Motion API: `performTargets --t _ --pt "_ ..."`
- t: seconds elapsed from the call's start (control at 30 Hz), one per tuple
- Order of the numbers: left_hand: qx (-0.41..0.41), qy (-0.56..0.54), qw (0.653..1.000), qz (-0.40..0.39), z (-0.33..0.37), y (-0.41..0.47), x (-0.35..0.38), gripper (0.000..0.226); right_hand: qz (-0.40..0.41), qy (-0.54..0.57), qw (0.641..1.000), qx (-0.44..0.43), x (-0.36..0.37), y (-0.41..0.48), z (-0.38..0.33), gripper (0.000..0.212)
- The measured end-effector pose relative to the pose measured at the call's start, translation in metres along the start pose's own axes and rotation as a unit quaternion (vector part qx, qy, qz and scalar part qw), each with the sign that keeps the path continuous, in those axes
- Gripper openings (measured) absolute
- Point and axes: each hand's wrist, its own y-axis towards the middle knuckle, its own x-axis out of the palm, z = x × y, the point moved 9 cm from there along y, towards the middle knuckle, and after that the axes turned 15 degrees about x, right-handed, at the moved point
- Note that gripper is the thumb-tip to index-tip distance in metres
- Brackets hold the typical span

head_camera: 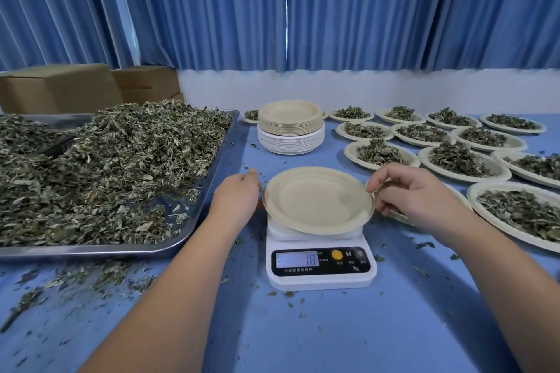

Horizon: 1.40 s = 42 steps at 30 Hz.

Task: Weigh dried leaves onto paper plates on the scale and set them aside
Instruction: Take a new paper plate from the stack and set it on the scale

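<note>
Blue table (303,342). Steel tray (91,251) on the left, heaped with dried leaves (121,160). Filled plates (497,171) spread across the right. Spare plate stack (291,136) at far centre. Scale (321,278) at near centre, reads 18, with empty paper plate (315,200) on top. Right hand (415,191) pinches the plate's right rim. Left hand (236,194) is at the left rim, can't tell its grip.

plate (315,200) on scale (321,280) | left hand (237,194) beside rim | right hand (409,191) pinching rim

Plate (318,200) on scale (321,263), leaf tray (194,191) left, filled plates (463,160) right
</note>
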Motion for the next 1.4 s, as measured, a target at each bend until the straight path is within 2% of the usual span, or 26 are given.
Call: performTargets --t 0.43,0.7,0.77,0.83,0.9,0.93,1.0,1.13,1.4 --pt "0.019 -0.001 1.000 0.007 0.002 -0.002 -0.001 0.038 0.069 -0.018 0.997 0.021 -0.011 0.003 0.005 0.038" --pt "0.075 0.042 0.996 0.033 0.014 -0.005 -0.008 0.029 0.082 -0.012 0.996 0.032 -0.017 0.001 0.002 0.034" --pt "0.077 0.053 0.995 0.036 0.013 -0.005 -0.008 0.031 0.024 -0.013 0.998 0.059 -0.018 -0.002 0.001 0.025" --pt "0.076 0.055 0.995 0.043 0.012 -0.005 -0.010 0.033 -0.110 -0.062 0.983 0.130 -0.003 -0.012 0.012 0.019" --pt "0.069 0.046 0.995 0.051 0.009 -0.004 -0.011 0.032 -0.241 -0.179 0.932 0.203 0.021 -0.032 0.030 0.022" --pt "0.066 0.043 0.995 0.053 0.008 -0.004 -0.011 0.033 -0.277 -0.230 0.907 0.219 0.031 -0.040 0.037 0.025" --pt "0.062 0.044 0.996 0.051 0.005 -0.003 -0.010 0.036 -0.280 -0.273 0.892 0.225 0.043 -0.042 0.042 0.028" --pt "0.057 0.047 0.996 0.054 0.001 0.000 -0.009 0.048 -0.242 -0.262 0.908 0.220 0.048 -0.036 0.037 0.030" --pt "0.059 0.080 0.994 0.044 0.000 0.002 -0.007 0.047 -0.248 -0.267 0.906 0.217 0.049 -0.038 0.036 0.033"
